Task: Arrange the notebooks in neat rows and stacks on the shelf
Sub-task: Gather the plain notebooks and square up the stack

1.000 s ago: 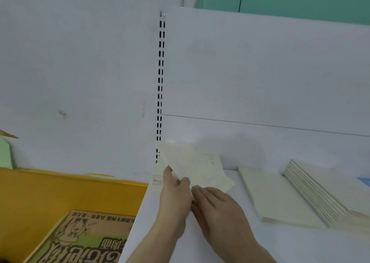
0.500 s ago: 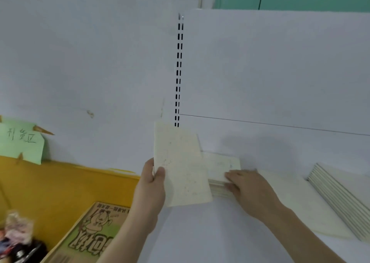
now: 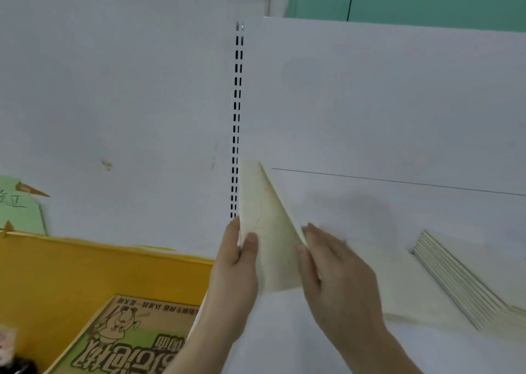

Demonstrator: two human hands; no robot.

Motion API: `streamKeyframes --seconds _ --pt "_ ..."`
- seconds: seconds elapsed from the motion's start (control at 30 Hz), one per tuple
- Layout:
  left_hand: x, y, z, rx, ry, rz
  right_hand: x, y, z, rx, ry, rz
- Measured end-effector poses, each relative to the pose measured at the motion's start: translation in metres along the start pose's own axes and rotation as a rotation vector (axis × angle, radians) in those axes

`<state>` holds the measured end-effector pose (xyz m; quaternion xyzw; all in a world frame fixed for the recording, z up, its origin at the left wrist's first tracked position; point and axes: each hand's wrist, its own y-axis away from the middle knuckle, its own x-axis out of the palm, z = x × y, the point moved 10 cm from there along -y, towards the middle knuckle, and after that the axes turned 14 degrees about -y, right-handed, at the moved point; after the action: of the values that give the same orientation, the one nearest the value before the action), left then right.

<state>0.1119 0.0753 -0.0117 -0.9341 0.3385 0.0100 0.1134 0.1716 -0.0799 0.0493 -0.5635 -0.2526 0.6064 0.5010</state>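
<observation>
White shelf point(image 3: 284, 331) against a white back panel with a slotted upright point(image 3: 235, 123); yellow bin point(image 3: 85, 274) past the shelf's left edge, a printed box point(image 3: 128, 336) inside it. One cream notebook point(image 3: 267, 231) is held upright above the shelf's left edge, tilted so its cover faces left. Left hand point(image 3: 233, 265) pinches its lower left edge, thumb on the front. Right hand point(image 3: 336, 271) has thumb and fingers closed on the right edge. A flat notebook point(image 3: 398, 282) lies right of the hands, and a fanned stack point(image 3: 461, 277) leans toward the shelf's right end. Step in hand, as I judge it: squaring one notebook before placing it. Next move likely calls for laying it flat, edges aligned with the neighbours. Versus half a second ago: the right hand has left the low pile on the shelf and come onto the held notebook, which has turned more edge-on; that pile is now hidden.
</observation>
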Motion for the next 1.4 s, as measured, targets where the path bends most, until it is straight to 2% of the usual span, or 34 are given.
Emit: streamKeyframes --seconds 0.07,0.2,0.37,0.5,0.57,0.63,0.7,0.8,0.9,1.1,1.17,1.4 --pt "0.027 0.006 -0.002 -0.008 0.069 0.097 0.019 0.019 0.007 -0.005 -0.015 0.040" --pt "0.054 0.015 0.000 -0.027 0.171 0.177 0.029 0.042 -0.004 0.062 -0.052 0.215" --pt "0.083 0.020 -0.010 0.078 0.073 0.211 0.014 0.058 -0.016 0.087 -0.100 0.377" --pt "0.113 0.023 -0.001 0.013 0.116 0.268 -0.030 0.073 -0.047 0.127 -0.105 0.359" --pt "0.128 0.026 0.000 -0.003 0.148 0.307 -0.064 0.078 -0.082 0.290 -0.050 0.315" --pt "0.142 0.029 -0.002 0.013 0.142 0.329 -0.086 0.085 -0.117 0.511 -0.049 0.384" --pt "0.159 0.032 -0.006 0.037 0.092 0.349 -0.098 0.087 -0.138 0.596 -0.140 0.422" --pt "0.182 0.031 -0.012 0.050 -0.025 0.294 -0.112 0.082 -0.159 0.611 -0.166 0.401" --pt "0.205 0.027 -0.012 0.070 -0.211 0.241 -0.119 0.076 -0.177 0.584 -0.047 0.489" --pt "0.239 0.008 0.014 0.022 -0.507 0.206 -0.109 0.064 -0.213 0.346 0.232 0.727" --pt "0.244 -0.001 0.022 0.008 -0.628 0.191 -0.101 0.061 -0.218 0.254 0.273 0.763" --pt "0.256 -0.008 0.047 -0.001 -1.245 0.298 -0.082 0.072 -0.243 0.162 0.388 0.912"
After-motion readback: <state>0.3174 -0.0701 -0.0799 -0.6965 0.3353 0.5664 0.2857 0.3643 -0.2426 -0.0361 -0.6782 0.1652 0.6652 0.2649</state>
